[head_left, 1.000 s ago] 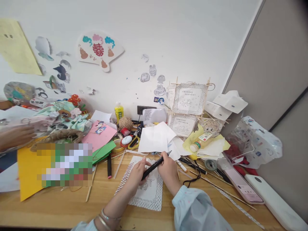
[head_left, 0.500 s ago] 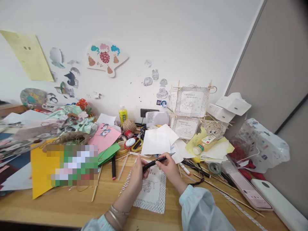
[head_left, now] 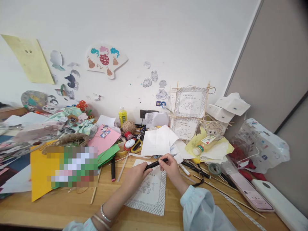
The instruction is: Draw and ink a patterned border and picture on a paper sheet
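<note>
Both my hands hold a black marker pen (head_left: 155,164) over a printed paper square with a patterned border (head_left: 149,193) on the wooden table (head_left: 72,208). My left hand (head_left: 135,175) grips the pen's lower end, fingers curled round it. My right hand (head_left: 170,165) pinches its upper end, near the cap. The pen lies slanted, its tip end up to the right. The paper shows a line drawing, partly hidden by my hands.
Coloured card sheets (head_left: 40,166) lie left, white papers (head_left: 157,141) behind. Another black marker (head_left: 113,168), bamboo sticks (head_left: 95,192), scissors (head_left: 137,146), twine ball (head_left: 128,126), glue bottles (head_left: 201,146), a pink phone (head_left: 247,191) and a plastic bag (head_left: 262,144) crowd the table. Paper lantern panels (head_left: 191,104) lean on the wall.
My hands and the pen have stayed together over the paper; the left hand dropped lower and the pen now lies flatter. The view shifted slightly.
</note>
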Available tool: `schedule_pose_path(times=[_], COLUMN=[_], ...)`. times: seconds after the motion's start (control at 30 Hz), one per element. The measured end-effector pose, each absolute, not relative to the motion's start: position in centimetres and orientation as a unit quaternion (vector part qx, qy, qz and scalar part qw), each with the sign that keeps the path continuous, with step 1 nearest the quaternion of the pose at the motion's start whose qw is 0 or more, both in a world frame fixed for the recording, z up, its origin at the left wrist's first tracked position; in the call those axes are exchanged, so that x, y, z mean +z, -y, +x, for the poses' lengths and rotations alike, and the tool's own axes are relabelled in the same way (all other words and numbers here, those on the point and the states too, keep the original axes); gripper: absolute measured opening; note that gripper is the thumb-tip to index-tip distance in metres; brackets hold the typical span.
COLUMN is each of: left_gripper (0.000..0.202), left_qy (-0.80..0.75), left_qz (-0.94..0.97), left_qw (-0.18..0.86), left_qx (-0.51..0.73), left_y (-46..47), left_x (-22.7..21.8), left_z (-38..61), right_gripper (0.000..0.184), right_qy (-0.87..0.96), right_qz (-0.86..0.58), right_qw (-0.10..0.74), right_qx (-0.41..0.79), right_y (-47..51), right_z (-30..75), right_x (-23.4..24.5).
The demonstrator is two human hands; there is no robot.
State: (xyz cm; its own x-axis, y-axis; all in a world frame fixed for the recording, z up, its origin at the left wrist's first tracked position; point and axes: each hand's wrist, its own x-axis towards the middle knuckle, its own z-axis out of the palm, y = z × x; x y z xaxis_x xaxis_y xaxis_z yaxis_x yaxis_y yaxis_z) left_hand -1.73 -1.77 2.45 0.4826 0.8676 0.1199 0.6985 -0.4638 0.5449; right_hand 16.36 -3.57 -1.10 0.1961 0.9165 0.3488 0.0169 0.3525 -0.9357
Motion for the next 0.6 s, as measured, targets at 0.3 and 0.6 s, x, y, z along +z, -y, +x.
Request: schedule_pose_path(times=[0.3, 0.6], left_gripper=[0.017, 0.03], left_qy=[-0.426, -0.384], left_qz=[0.873, 0.849], left_qw=[0.178, 0.283], left_qx=[0.157, 0.227], left_y=[2.2, 2.8], left_x=[4.4, 6.1], left_z=[-1.1, 0.1], right_gripper=[0.017, 0.017], right_qy=[0.498, 0.565], right_qz=[-0.429, -0.389], right_qw=[0.667, 0.621], right_qx=[0.351, 0.381], right_y=[5.3, 4.6], right_z=[15.4, 17.5], right_x=[0.2, 1.0])
